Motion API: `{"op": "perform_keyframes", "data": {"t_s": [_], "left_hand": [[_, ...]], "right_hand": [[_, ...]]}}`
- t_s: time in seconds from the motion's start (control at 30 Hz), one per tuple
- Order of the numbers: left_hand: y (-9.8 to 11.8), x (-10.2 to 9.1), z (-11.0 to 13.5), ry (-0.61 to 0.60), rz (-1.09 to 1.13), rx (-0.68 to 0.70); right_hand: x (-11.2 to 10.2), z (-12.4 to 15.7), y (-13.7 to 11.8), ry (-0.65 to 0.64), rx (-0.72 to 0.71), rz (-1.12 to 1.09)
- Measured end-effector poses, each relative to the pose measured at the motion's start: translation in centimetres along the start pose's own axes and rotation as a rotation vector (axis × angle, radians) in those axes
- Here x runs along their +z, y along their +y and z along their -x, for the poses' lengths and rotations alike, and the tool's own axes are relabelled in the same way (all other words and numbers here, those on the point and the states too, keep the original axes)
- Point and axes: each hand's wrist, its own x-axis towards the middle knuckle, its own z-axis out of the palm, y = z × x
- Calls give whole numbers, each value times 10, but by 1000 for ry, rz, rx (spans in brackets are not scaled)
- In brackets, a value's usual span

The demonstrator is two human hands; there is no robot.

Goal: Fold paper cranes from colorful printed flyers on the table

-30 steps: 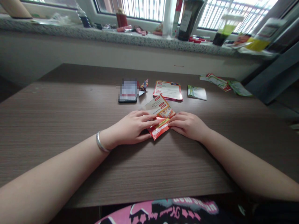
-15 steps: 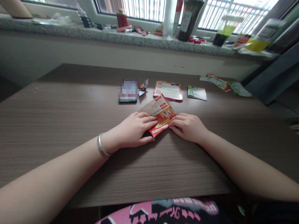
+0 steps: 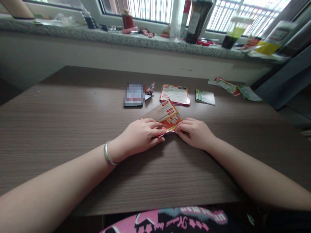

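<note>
A printed red and orange paper leaflet [image 3: 165,115] lies partly folded on the brown wooden table [image 3: 60,113], in the middle. My left hand [image 3: 138,134], with a silver bracelet on its wrist, pinches the leaflet's near left edge. My right hand [image 3: 194,131] presses its fingertips on the leaflet's near right corner. The near part of the leaflet is hidden under my fingers.
Behind the leaflet lie a dark phone [image 3: 133,95], a small folded paper figure [image 3: 149,89], a stack of red leaflets [image 3: 175,94] and a green-white leaflet [image 3: 205,96]. More leaflets [image 3: 228,84] rest at the far right. Bottles and cups crowd the stone windowsill [image 3: 136,38].
The red near flap of the leaflet has been folded up and under my fingers, so less red shows. Both hands have shifted slightly away from me.
</note>
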Motion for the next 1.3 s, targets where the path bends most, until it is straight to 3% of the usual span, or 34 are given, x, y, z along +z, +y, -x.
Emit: {"op": "perform_keyframes", "data": {"t_s": [0.3,0.5,0.67,0.8,1.17,1.3], "left_hand": [[9,-9,-1,34,106,-80],[9,-9,-2,37,134,-203],[6,-7,-3,-16,167,-302],[5,-8,-4,-56,198,-301],[1,-9,-5,-83,127,-455],[1,-8,-5,-93,100,-455]], "right_hand": [[-3,-1,-2,-33,-59,-63],[-4,-1,-2,-30,-89,-94],[-2,-1,-1,-29,-58,-156],[-2,-1,-1,-27,-19,-189],[2,0,-2,24,118,-193],[3,-1,-2,33,72,-186]]}}
